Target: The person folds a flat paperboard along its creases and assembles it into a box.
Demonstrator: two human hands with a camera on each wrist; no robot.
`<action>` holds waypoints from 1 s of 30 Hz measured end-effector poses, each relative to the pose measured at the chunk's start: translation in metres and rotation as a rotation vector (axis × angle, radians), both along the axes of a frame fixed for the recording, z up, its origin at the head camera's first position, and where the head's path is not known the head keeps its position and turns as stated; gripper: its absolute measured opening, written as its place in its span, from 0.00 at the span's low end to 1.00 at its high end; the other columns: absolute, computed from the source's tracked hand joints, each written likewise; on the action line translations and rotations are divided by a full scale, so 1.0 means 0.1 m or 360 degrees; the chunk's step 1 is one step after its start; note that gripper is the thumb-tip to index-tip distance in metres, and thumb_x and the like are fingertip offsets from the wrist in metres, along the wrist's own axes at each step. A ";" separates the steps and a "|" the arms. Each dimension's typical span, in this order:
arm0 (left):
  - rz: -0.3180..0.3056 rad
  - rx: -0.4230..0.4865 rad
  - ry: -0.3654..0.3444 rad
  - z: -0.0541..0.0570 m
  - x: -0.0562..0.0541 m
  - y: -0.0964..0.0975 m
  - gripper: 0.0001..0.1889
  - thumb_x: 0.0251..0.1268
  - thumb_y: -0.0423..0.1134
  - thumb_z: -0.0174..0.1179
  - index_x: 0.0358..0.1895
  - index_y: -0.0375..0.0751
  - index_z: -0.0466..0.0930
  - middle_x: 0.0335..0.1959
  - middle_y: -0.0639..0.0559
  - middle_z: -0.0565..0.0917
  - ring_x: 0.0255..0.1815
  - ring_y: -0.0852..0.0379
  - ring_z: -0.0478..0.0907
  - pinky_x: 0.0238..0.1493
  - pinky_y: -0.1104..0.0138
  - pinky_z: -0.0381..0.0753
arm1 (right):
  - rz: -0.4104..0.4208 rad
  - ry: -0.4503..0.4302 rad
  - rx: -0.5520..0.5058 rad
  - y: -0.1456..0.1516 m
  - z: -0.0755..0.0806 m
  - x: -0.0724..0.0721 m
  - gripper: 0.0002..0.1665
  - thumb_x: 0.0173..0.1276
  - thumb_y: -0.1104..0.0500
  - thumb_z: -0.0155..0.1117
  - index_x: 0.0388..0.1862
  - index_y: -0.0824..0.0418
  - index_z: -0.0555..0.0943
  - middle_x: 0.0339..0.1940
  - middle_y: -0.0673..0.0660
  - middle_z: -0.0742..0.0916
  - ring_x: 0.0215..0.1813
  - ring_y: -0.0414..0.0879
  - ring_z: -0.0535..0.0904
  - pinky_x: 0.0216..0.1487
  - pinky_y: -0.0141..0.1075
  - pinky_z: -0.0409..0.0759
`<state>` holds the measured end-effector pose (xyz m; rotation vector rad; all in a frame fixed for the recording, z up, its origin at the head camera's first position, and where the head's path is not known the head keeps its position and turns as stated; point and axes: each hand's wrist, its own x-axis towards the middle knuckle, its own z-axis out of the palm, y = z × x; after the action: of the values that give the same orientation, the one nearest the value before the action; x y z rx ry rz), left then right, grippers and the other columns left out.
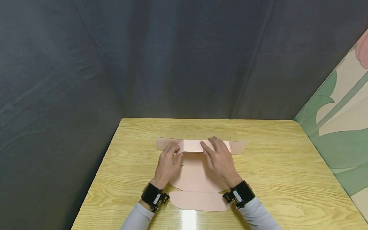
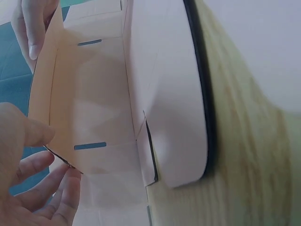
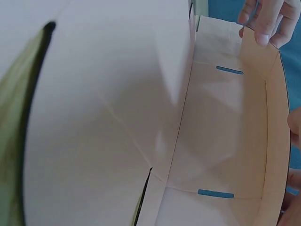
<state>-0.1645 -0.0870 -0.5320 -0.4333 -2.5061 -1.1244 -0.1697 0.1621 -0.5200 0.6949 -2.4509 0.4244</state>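
My left hand (image 1: 167,164) and right hand (image 1: 220,163) were bare, and I had pale grey sleeves on: left sleeve (image 1: 138,218) bottom left of centre, right sleeve (image 1: 258,215) bottom right of centre, kinda wrinkly. Chunky black boxes sat on both wrists, left box (image 1: 150,194) and right box (image 1: 245,192), each with a white label strip and stubby black nub. The right one also showed a little orange bit (image 1: 249,186) up top.

Cardboard sheet (image 1: 198,179) on table (image 1: 287,166), near flap (image 1: 198,201) toward the person, far flap (image 1: 192,146) between side tabs (image 1: 166,143), left hand (image 1: 167,162) at its left end, right hand (image 1: 220,159) right of centre, curtain (image 1: 195,64) behind.
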 end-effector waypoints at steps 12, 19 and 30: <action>-0.0016 0.0120 -0.0017 -0.05 -0.01 0.09 0.15 0.72 0.31 0.68 0.58 0.34 0.85 0.51 0.41 0.90 0.51 0.47 0.90 0.51 0.61 0.91 | -0.0013 0.0019 0.0008 -0.06 -0.04 -0.01 0.24 0.84 0.48 0.54 0.69 0.56 0.85 0.70 0.71 0.82 0.74 0.71 0.75 0.77 0.65 0.70; 0.0026 0.0159 0.0012 -0.08 0.01 0.14 0.14 0.70 0.30 0.69 0.57 0.36 0.86 0.48 0.44 0.91 0.46 0.50 0.90 0.50 0.61 0.91 | -0.0001 0.0026 0.0079 -0.14 -0.03 0.01 0.26 0.82 0.45 0.56 0.70 0.55 0.84 0.71 0.69 0.82 0.75 0.70 0.75 0.77 0.64 0.71; 0.0002 0.0333 0.0104 -0.14 0.02 0.20 0.14 0.65 0.25 0.70 0.53 0.34 0.86 0.46 0.42 0.91 0.44 0.47 0.91 0.46 0.59 0.92 | -0.0019 0.0004 0.0014 -0.42 0.03 0.00 0.30 0.71 0.42 0.70 0.58 0.65 0.84 0.68 0.68 0.85 0.73 0.72 0.76 0.76 0.64 0.73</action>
<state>-0.1629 -0.0674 -0.5460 -0.4029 -2.3028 -1.3327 -0.1694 0.1206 -0.5170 0.6840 -2.4547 0.4079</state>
